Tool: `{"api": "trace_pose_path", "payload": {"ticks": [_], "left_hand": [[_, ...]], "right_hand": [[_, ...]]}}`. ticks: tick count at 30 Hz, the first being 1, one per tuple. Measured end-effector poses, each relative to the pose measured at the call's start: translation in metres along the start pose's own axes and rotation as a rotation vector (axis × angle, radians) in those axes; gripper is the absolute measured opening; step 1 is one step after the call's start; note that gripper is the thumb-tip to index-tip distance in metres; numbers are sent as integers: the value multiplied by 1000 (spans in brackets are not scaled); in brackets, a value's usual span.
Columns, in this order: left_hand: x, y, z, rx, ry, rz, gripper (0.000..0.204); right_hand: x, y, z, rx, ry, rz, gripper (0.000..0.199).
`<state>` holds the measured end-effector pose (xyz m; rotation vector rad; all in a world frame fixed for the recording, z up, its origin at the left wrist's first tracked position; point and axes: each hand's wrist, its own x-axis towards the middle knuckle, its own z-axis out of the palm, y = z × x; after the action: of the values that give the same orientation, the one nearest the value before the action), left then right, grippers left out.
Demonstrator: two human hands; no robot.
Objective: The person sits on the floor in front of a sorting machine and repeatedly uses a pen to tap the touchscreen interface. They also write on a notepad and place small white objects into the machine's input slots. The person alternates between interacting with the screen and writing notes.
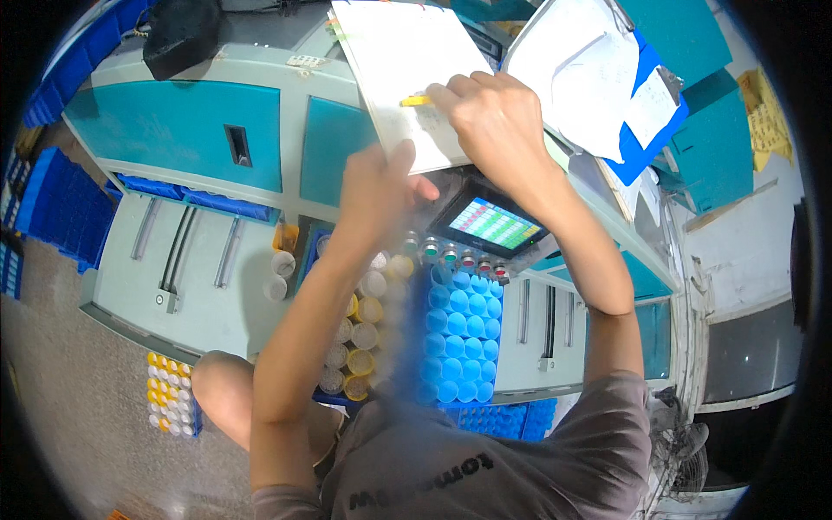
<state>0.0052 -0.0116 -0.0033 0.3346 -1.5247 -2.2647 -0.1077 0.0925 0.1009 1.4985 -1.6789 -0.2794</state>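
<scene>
A white paper pad (416, 52) with coloured tabs along its left edge lies tilted on top of the teal and grey machine. My left hand (374, 186) grips its lower corner, thumb on the upper face and a fingertip showing beneath. Over the sheet, my right hand (498, 117) is closed, pinching a short yellow stick-like object (416, 100); its exact kind does not show. Below the hands is a touch screen panel (492, 224) with a coloured table, and a row of push buttons (468, 260) runs along its near side.
Blue cups (464, 338) stand in rows below the buttons; white and yellow cups (360, 334) fill a tray beside my left forearm. A clipboard with loose papers (581, 78) lies at the right. Blue bins (65, 204) and another cup tray (171, 394) are at the left.
</scene>
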Motion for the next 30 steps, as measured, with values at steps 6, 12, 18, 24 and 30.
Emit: {"api": "trace_pose_path", "payload": {"ticks": [6,12,18,24,30], "left_hand": [[0,-1,-4,26,-13,-3,39],[3,-3,-5,50,-25,13,39],[3,-2,-6,37,-33,6,39],[1,-1,-2,-3,-19,5,40],[1,-5,-3,1,-31,12,41]], "right_hand": [[-2,-1,-1,-14,-5,-14,12],[-4,0,4,6,36,-15,14],[-11,6,9,303,-102,316,19],[-20,20,-2,1158,-294,731,33],[-24,14,-18,1532,-344,978,42]]}}
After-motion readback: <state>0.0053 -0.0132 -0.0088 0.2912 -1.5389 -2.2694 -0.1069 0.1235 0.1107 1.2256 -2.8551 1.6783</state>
